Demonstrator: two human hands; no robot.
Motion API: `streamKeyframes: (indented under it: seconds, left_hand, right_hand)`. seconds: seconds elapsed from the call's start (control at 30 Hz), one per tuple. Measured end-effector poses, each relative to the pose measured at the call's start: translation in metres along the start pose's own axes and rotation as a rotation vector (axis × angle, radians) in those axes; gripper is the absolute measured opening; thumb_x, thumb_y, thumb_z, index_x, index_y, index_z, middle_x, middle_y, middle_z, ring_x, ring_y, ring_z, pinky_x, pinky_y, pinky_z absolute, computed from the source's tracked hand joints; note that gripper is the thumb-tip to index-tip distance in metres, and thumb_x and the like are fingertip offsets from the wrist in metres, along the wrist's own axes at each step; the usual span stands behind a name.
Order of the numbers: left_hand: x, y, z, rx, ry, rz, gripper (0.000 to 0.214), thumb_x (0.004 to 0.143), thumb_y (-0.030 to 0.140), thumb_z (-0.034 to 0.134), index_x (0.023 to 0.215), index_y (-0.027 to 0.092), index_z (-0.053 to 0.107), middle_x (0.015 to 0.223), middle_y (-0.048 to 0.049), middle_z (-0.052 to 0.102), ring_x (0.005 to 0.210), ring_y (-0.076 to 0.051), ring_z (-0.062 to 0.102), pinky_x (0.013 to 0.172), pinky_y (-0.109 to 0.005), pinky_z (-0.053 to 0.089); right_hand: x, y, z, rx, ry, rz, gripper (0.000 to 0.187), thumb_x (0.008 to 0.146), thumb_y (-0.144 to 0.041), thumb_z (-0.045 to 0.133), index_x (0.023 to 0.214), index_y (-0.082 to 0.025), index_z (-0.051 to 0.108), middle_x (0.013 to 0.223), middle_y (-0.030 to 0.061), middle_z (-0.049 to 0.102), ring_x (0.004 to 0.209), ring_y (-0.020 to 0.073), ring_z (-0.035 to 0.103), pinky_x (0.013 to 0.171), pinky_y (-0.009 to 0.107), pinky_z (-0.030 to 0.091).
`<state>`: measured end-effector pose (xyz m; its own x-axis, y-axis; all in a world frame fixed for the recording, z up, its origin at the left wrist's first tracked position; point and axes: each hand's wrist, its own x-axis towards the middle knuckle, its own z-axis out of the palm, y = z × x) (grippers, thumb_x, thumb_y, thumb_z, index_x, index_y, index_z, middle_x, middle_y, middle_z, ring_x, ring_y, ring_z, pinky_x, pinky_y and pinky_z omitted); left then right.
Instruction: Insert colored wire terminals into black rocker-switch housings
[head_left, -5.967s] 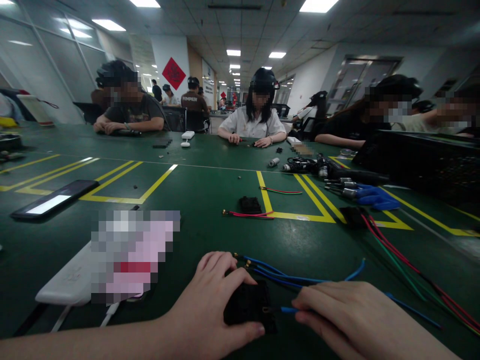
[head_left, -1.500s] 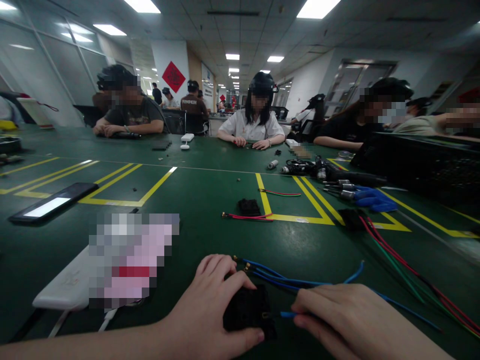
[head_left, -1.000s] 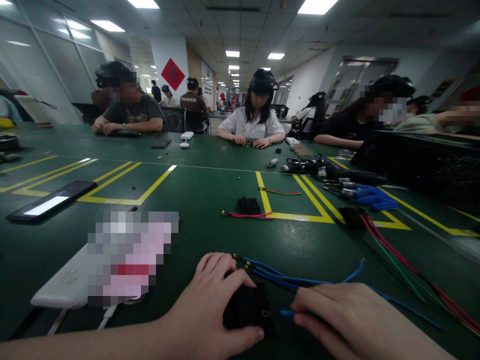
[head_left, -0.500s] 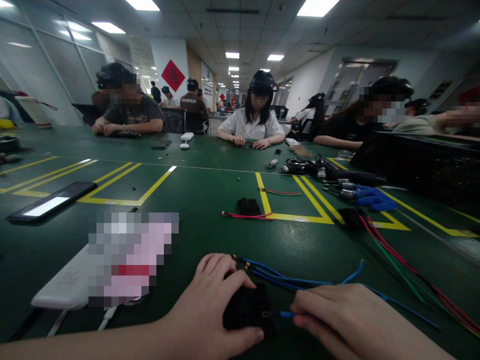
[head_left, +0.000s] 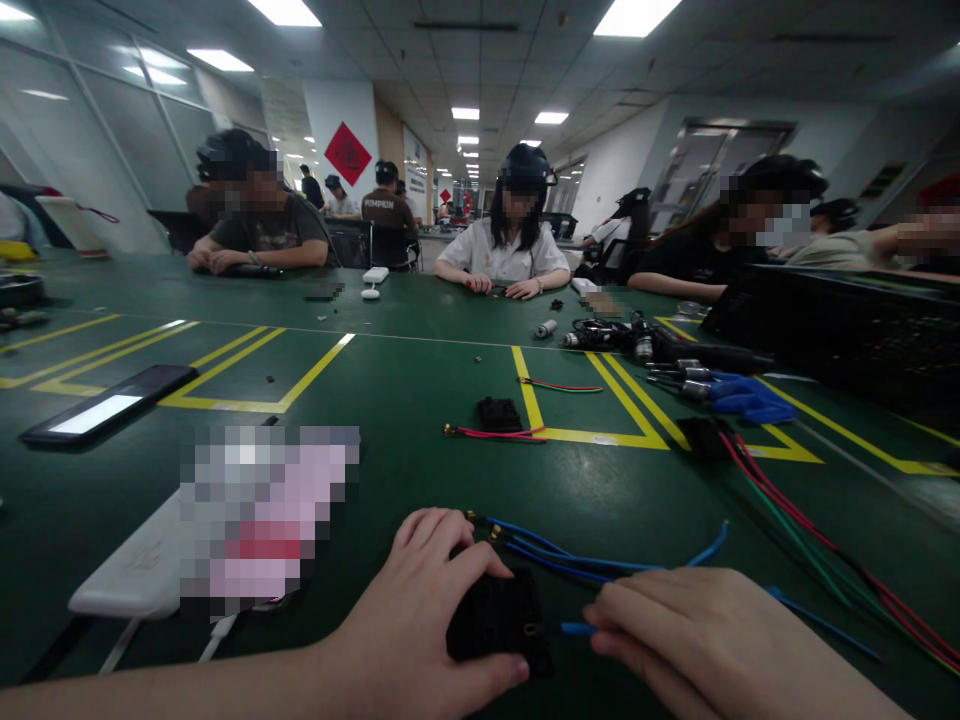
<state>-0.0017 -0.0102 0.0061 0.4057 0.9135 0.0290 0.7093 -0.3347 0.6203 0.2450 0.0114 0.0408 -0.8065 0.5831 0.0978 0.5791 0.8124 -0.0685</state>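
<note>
My left hand is closed around a small black plastic housing, thumb on the near side and fingers along the far side. My right hand pinches a blue wire, whose end points left at the housing's right side. Whether the wire tip enters the housing is too dark to tell. Just beyond both hands lie several loose blue wires with brass-coloured terminals at their left ends. My right hand partly covers them.
Farther off sit another black housing, red wires, and blue-handled tools. A black part with red and green wires lies right. At left are a white power bank and a phone. People sit across the table.
Both hands hold nearly the same pose, the housing and blue wire with them. The whole view has shifted very slightly.
</note>
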Motion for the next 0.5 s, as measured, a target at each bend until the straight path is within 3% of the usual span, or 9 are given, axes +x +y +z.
streamKeyframes:
  seconds: [0.33,0.5]
  left_hand:
    - [0.0003,0.0021,-0.0003,0.005,-0.006,-0.006,0.044,0.068,0.030,0.085,0.106,0.025,0.064,0.111,-0.0063,0.055,0.113,-0.034,0.046,0.100,-0.055,0.037]
    - [0.0007,0.0023,-0.0008,0.006,-0.008,-0.010,0.043,0.068,0.031,0.085,0.105,0.025,0.064,0.110,-0.0052,0.055,0.112,-0.034,0.046,0.099,-0.055,0.038]
  right_hand:
    - [-0.0015,-0.0016,0.0036,0.044,-0.088,0.061,0.023,0.084,-0.001,0.061,0.084,-0.024,0.059,0.077,-0.0065,0.071,0.064,0.0136,0.070,0.054,0.023,0.048]
    - [0.0001,0.0002,0.0023,0.040,-0.058,0.034,0.022,0.085,-0.002,0.059,0.082,-0.024,0.058,0.077,-0.0063,0.071,0.063,0.0138,0.069,0.052,0.023,0.047]
